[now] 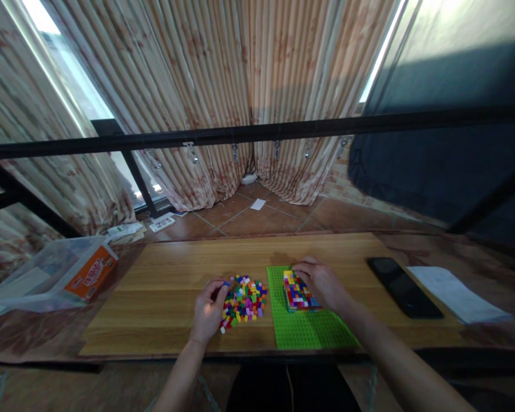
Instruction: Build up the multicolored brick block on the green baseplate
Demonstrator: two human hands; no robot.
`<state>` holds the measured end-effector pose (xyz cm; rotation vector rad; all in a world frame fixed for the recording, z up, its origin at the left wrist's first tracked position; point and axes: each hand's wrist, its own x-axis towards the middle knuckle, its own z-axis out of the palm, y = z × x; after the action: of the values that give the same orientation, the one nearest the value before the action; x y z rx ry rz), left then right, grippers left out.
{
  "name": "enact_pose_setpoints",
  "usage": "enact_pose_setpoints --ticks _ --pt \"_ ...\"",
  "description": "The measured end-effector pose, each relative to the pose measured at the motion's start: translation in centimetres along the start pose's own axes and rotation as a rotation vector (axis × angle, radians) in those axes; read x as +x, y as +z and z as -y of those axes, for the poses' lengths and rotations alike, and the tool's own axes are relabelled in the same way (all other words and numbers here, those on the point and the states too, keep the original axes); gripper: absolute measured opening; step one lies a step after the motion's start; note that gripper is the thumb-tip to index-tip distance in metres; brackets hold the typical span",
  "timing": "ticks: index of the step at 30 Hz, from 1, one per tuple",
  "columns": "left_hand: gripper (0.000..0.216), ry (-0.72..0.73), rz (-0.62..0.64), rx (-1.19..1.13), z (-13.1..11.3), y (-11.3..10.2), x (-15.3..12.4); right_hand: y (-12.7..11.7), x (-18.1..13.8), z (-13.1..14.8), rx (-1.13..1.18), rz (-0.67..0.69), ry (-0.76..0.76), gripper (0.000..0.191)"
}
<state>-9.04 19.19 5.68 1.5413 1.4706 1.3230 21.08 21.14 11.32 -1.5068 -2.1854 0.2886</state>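
Observation:
My left hand (209, 309) is at the left edge of a pile of small coloured building bricks (249, 300), its thumb and fingers pinched on a blue brick (226, 284). On the green baseplate (309, 332) stands a multicoloured block of joined bricks (296, 292). Over the back right of that block is my right hand (321, 280), fingers bent and close together at its top. The hand covers part of the block, and whatever its fingertips hold is hidden.
A black phone (405, 287) and white paper (459, 294) lie right of the baseplate. At the left stands a clear plastic box (55, 274) with an orange label. A dark metal rail (257, 133) crosses beyond the wooden board (154, 297), with curtains (197, 74) behind.

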Motion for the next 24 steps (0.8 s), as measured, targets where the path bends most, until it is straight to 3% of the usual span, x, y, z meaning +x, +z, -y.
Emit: enact_pose_setpoints --ticks 13,24 --pt "0.021 0.010 -0.001 0.006 0.4 0.0 -0.1 -1.3 1.2 0.9 -0.004 0.144 -0.031 0.032" --pt "0.019 0.051 0.001 0.036 -0.3 0.0 -0.2 -1.1 1.6 0.4 0.001 0.172 -0.025 0.029"
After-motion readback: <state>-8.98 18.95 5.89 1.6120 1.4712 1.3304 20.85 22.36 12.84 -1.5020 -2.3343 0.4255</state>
